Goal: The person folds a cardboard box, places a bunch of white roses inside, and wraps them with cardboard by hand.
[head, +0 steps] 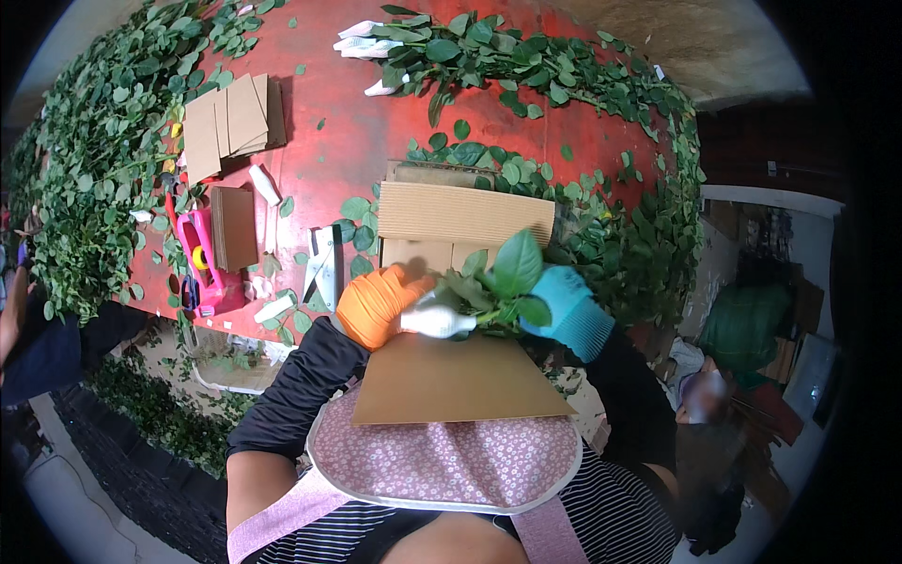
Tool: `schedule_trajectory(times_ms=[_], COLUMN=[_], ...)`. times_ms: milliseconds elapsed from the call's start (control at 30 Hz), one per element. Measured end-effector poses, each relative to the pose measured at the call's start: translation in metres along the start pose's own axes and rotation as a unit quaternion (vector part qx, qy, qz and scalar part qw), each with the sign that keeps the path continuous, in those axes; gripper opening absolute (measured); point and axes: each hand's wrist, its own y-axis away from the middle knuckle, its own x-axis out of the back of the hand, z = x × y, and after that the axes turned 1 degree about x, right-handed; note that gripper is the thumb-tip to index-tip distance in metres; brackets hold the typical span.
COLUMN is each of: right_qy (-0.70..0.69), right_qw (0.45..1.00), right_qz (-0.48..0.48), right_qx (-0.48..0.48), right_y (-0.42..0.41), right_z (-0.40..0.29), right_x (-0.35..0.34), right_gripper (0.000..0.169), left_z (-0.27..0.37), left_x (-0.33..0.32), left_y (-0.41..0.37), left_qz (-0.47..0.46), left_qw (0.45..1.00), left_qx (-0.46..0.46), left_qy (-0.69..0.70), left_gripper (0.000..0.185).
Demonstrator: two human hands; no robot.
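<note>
My left hand (377,303), in an orange glove, has bent fingers beside a flower bud in white netting (438,321). Blur and overlap hide whether it grips anything. Green leaves (518,264) and a stem run from the bud towards my right hand (569,310), in a teal glove. That hand closes around the leafy stem, its fingertips partly behind leaves. Below both hands, a flat cardboard sheet (461,384) slopes over my floral apron (444,462). Just beyond them lies a corrugated cardboard wrap (465,211) on the red table (324,148).
A pink tape dispenser (201,264) stands left beside stacked cardboard (234,229). More cardboard pieces (225,127) lie behind. Leafy stems (106,162) heap at left; netted flowers (370,46) lie at the back. Below the table edge is a plastic basket (236,374). Another person's arm (13,310) shows far left.
</note>
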Motion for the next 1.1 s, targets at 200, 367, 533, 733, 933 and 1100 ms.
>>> schedule_trajectory(times_ms=[200, 367, 533, 733, 933, 1100], right_qy=[-0.166, -0.099, -0.217, 0.025, -0.002, -0.024], right_qw=[0.974, 0.99, 0.966, 0.99, 0.998, 0.997], right_qz=[-0.102, -0.093, -0.055, 0.136, 0.002, 0.044], right_qx=[-0.119, -0.046, -0.133, 0.041, -0.069, -0.055], right_y=[-0.026, -0.056, -0.041, -0.016, -0.027, -0.022], right_z=[-0.018, 0.015, 0.018, -0.007, 0.01, 0.001], right_x=[0.025, -0.023, -0.034, -0.009, -0.05, -0.03], right_gripper=[0.039, 0.042, 0.046, 0.033, 0.022, 0.024], left_z=[-0.002, 0.012, 0.029, 0.011, 0.01, 0.01], left_x=[-0.001, 0.015, 0.02, 0.011, 0.012, 0.023], left_y=[0.004, -0.01, -0.024, -0.009, -0.023, -0.022], left_qz=[-0.097, -0.075, -0.035, -0.048, -0.094, -0.107], left_qw=[0.994, 0.996, 0.993, 0.995, 0.99, 0.991], left_qx=[0.041, -0.003, -0.079, -0.06, -0.099, -0.032], left_qy=[-0.043, -0.049, -0.081, -0.056, 0.029, 0.077], left_gripper=[0.063, 0.063, 0.063, 0.099, 0.084, 0.064])
